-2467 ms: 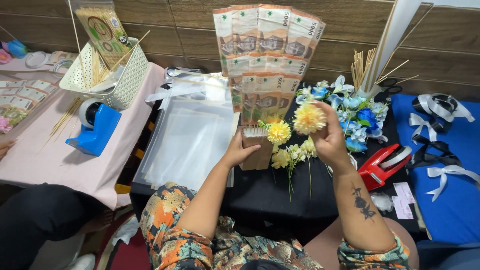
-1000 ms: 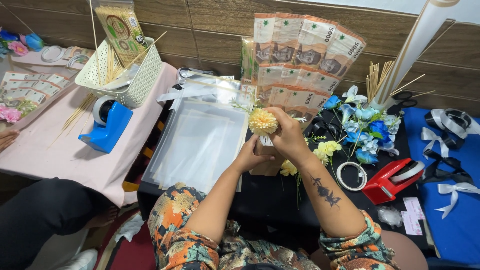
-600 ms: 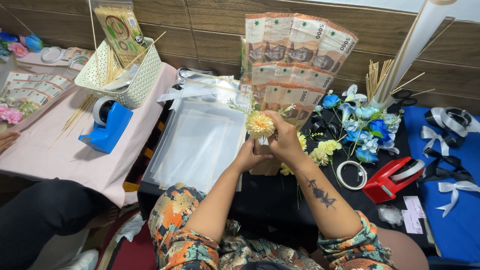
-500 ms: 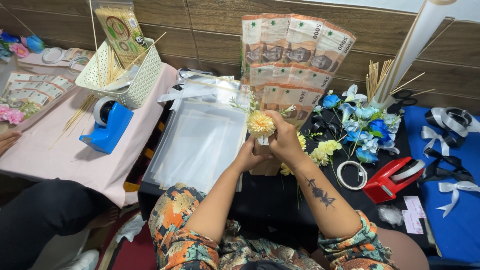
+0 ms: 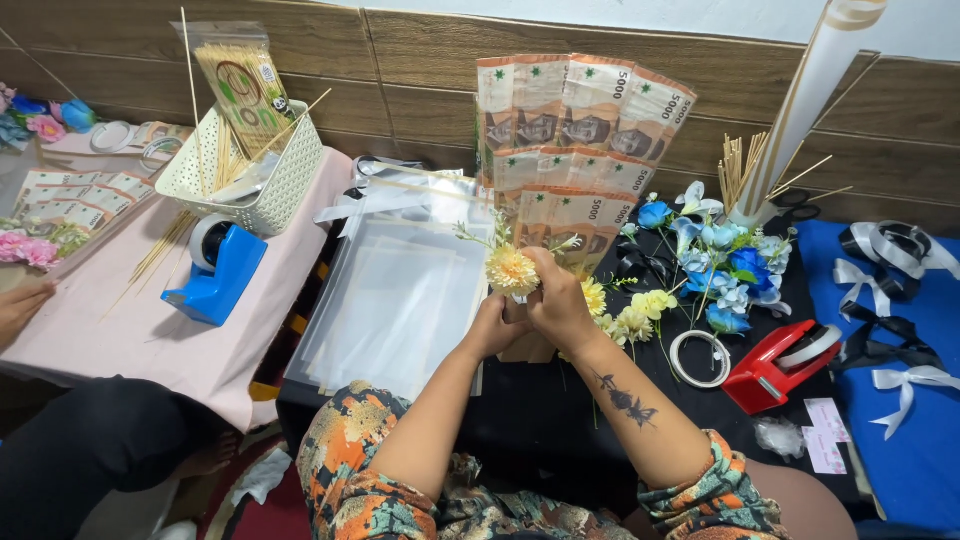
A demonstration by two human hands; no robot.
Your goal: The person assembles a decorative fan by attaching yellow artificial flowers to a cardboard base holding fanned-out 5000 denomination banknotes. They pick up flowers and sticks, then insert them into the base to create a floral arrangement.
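Head view, looking down: a black table point(image 5: 520, 420) fills the middle, with a pink-covered table point(image 5: 150, 340) to the left and a blue cloth point(image 5: 920, 440) to the right. Against the wooden wall stands a fan of banknotes point(image 5: 575, 150), in rows one above another. Left of it a stack of clear plastic sheets point(image 5: 395, 300) lies flat on the black table. A white basket point(image 5: 245, 175) holding sticks sits on the pink table, with a blue tape dispenser point(image 5: 215, 275) just in front of it. Blue flowers point(image 5: 720, 260) lie right of the banknotes; a red tape dispenser point(image 5: 780, 360) and a roll of clear tape point(image 5: 698, 357) lie below them.

Both hands meet in front of the lowest row of banknotes. The right hand point(image 5: 560, 305) has its grip closed around the stem of a yellow flower point(image 5: 512, 270), which stands upright just above the fingers. The left hand point(image 5: 498, 325) presses against the right one from below, its grip curled closed at the same stem. More yellow flowers point(image 5: 635, 318) lie just beside the right wrist.
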